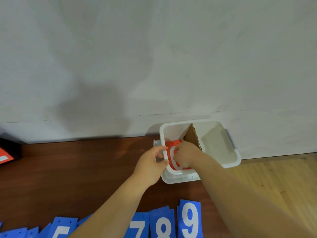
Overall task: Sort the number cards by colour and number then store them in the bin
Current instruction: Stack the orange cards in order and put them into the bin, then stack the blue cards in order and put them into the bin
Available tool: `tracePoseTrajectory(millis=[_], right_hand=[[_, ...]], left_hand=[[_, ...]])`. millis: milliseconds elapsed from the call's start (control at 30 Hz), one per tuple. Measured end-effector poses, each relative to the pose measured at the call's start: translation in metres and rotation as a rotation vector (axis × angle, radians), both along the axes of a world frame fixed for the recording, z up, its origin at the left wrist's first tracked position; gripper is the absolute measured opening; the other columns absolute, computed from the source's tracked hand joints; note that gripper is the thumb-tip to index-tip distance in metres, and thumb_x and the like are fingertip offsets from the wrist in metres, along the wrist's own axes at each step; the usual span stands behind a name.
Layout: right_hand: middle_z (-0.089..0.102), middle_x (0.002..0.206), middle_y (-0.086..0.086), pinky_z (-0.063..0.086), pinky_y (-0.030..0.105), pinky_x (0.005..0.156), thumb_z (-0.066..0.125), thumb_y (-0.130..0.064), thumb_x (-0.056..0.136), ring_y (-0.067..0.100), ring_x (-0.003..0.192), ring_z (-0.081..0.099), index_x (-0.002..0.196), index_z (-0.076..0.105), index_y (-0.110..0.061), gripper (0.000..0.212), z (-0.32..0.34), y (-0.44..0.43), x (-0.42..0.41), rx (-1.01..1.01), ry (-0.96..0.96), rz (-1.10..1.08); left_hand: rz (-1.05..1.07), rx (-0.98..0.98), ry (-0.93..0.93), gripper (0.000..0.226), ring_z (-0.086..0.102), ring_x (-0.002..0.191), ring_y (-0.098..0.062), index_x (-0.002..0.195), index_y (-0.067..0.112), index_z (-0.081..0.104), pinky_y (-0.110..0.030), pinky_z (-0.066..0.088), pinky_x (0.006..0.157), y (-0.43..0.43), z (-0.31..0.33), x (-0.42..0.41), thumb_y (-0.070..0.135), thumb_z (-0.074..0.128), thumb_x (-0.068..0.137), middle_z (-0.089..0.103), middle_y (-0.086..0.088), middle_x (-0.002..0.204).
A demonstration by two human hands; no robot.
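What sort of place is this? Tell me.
Likely a plain indoor room: a dark wooden surface against a bare white wall, with light wood flooring beside it.

Plain indoor room, kind unclear, white wall, dark wooden tabletop, pale wood boards beside it

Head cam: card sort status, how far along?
Done: red cards sit in the bin, left of the cardboard divider. In hand: right hand pinches them there; left hand grips the bin rim. Left: blue cards, ordered up to 9, lie on the table; the other compartment shows no cards.
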State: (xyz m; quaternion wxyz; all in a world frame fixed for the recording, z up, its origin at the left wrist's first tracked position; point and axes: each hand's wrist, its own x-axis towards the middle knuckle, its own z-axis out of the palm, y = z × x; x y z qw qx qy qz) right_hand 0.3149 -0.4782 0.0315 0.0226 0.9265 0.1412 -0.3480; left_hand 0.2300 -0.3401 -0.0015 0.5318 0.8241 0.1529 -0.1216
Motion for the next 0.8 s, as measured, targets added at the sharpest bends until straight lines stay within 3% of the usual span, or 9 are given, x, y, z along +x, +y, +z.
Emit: tracePoseTrajectory(millis=[67,167,300,400,500,800], right_hand=[[0.069,0.117,0.003,0.051,0.030,0.093,0.056,-0.025,0.097,0.020,0.104,0.064,0.122,0.068,-0.017,0.028,0.009,-0.015,-0.018,0.263,-0.050,-0.215],[0.068,0.117,-0.004,0.051,0.028,0.088,0.058,-0.037,0.094,0.016,0.102,0.063,0.128,0.062,-0.028,0.036,0.023,-0.033,-0.052,0.463,-0.184,-0.302],[0.061,0.129,-0.004,0.050,0.032,0.099,0.062,-0.040,0.093,0.018,0.118,0.059,0.136,0.053,-0.028,0.046,0.037,-0.039,-0.115,0.639,-0.354,-0.209],[0.041,0.155,-0.001,0.028,0.033,0.119,0.061,-0.048,0.094,0.019,0.145,0.034,0.147,0.043,-0.029,0.060,0.034,-0.030,-0.153,0.602,-0.407,-0.013],[0.023,0.166,0.004,0.015,0.037,0.125,0.056,-0.055,0.095,0.023,0.154,0.016,0.154,0.035,-0.029,0.068,0.021,-0.010,-0.183,0.528,-0.345,0.115],[0.018,0.167,0.006,0.025,0.044,0.122,0.059,-0.062,0.090,0.028,0.153,0.019,0.157,0.029,-0.029,0.080,-0.003,0.112,-0.258,0.416,-0.105,0.265]], left_hand=[[0.004,0.056,-0.029,0.046,0.064,0.104,-0.008,0.139,0.039,0.055,-0.024,0.053,0.091,0.001,0.007,-0.008,0.023,0.066,0.098,0.063,0.014,0.119],[0.008,0.229,-0.078,0.046,0.058,0.100,0.002,0.142,0.038,0.051,-0.015,0.045,0.081,0.009,0.022,-0.034,0.033,0.063,0.098,0.059,0.014,0.128],[0.037,0.497,-0.126,0.056,0.053,0.123,-0.004,0.147,0.037,0.045,-0.027,0.046,0.104,0.027,0.037,-0.099,0.047,0.064,0.095,0.049,0.013,0.142],[0.078,0.704,-0.083,0.065,0.043,0.136,-0.012,0.151,0.033,0.040,-0.032,0.040,0.112,0.039,0.034,-0.159,0.053,0.062,0.094,0.041,0.009,0.149],[0.119,0.797,0.021,0.069,0.040,0.138,-0.015,0.153,0.030,0.037,-0.033,0.041,0.111,0.059,0.025,-0.219,0.055,0.061,0.094,0.038,0.006,0.150],[0.297,0.800,0.165,0.074,0.038,0.141,-0.021,0.155,0.033,0.032,-0.038,0.042,0.110,0.181,-0.007,-0.341,0.061,0.058,0.092,0.033,0.002,0.156]])
